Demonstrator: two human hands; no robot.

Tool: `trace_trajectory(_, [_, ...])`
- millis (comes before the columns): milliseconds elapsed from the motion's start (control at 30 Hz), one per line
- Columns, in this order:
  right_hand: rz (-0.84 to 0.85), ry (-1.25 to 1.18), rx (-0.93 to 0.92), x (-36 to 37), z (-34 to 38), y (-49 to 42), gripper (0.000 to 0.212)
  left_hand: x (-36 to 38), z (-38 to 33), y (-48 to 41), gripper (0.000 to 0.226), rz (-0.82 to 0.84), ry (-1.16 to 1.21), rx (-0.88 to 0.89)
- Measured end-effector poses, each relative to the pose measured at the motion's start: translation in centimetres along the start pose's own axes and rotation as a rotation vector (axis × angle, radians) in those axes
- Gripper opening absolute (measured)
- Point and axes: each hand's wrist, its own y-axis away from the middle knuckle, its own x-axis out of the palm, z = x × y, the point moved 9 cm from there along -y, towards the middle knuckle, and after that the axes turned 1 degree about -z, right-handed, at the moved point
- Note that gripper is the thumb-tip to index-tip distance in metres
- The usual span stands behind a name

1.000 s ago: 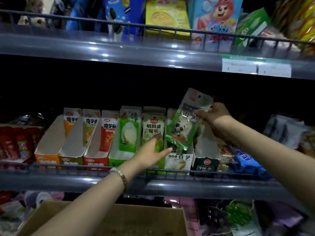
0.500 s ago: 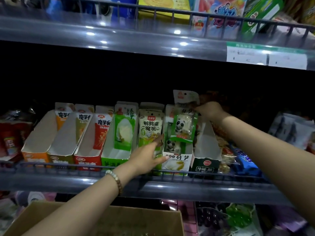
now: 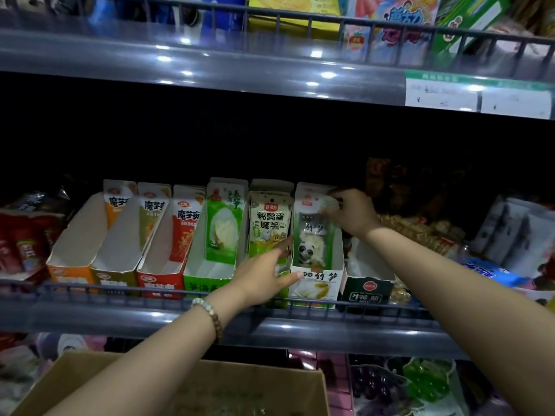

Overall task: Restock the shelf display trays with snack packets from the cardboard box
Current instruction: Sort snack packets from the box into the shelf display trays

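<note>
One panda packet (image 3: pixel 310 247) upright in white tray (image 3: pixel 318 285)

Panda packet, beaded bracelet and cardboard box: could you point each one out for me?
panda packet (image 3: pixel 310 246): head view, on the panda picture on its front.
beaded bracelet (image 3: pixel 210 315): head view, on the beads across the left wrist.
cardboard box (image 3: pixel 270 382): head view, on its bare inner far wall.

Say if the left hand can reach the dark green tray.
Probably yes: the left hand rests one tray over, the dark green tray is uncovered in front; the right hand pinches the neighbouring tray's packet.
</note>
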Motion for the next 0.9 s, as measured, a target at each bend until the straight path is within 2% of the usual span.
trace_trajectory(133, [-0.057, -0.034, -0.022, -0.5, -0.4, 0.8, 0.029, 0.3, 0.1, 0.4, 0.073, -0.021, 0.072, 0.013])
trace_trajectory(267, [-0.113, -0.031, 0.110, -1.9, -1.2, 1.8, 0.045, -0.8, -0.1, 2.2, 0.071, -0.123, 0.132, 0.067])
trace_trajectory(333, [-0.138, -0.134, 0.118, -2.6, -0.7, 2.9, 0.044, -1.7, 0.2, 3.6, 0.068, -0.180, 0.161, 0.073])
trace_trajectory(400, [-0.144, -0.248, 0.036, -3.0, 1.0, 4.7, 0.037, -2.4, 0.7, 5.1, 0.064, -0.205, 0.179, 0.075])
trace_trajectory(567, [0.075, -0.262, -0.027, -0.7, 5.7, 10.8, 0.046, -2.7, 3.5, 9.8, 0.060, -0.216, 0.138, 0.049])
trace_trajectory(733, [0.282, -0.310, -0.067, 2.9, 8.5, 17.5, 0.048, -2.2, 9.0, 14.5, 0.061, -0.208, 0.059, -0.083])
trace_trajectory(900, [0.403, -0.348, -0.030, 8.2, 8.3, 23.4, 0.046, 1.3, 15.7, 19.4, 0.064, -0.050, 0.063, -0.275])
